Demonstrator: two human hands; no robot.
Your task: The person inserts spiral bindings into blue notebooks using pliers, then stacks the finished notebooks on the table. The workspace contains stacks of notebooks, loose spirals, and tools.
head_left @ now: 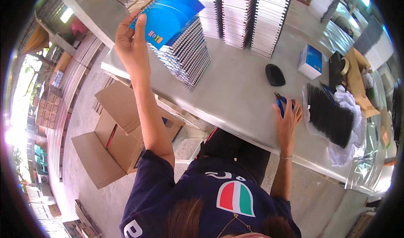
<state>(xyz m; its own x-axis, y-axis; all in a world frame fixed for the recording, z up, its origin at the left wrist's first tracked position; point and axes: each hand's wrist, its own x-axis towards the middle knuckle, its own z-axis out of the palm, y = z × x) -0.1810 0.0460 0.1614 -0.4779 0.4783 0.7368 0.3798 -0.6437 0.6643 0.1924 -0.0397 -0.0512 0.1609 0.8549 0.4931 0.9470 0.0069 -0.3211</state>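
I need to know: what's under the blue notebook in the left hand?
Below the blue notebook shows a stack of spiral-bound notebooks, coils visible down its side. The notebook covers most of the stack's top, so I can't tell whether they touch.

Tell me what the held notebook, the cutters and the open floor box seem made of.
Notebook: smooth, possibly glossy card cover, as it looks stiff held by one edge; its dark coil may be wire or plastic. Cutters: dark, likely metal tips; blue handles, perhaps plastic, by their even colour. Open box: matte brown cardboard, by its stiff, creased flaps.
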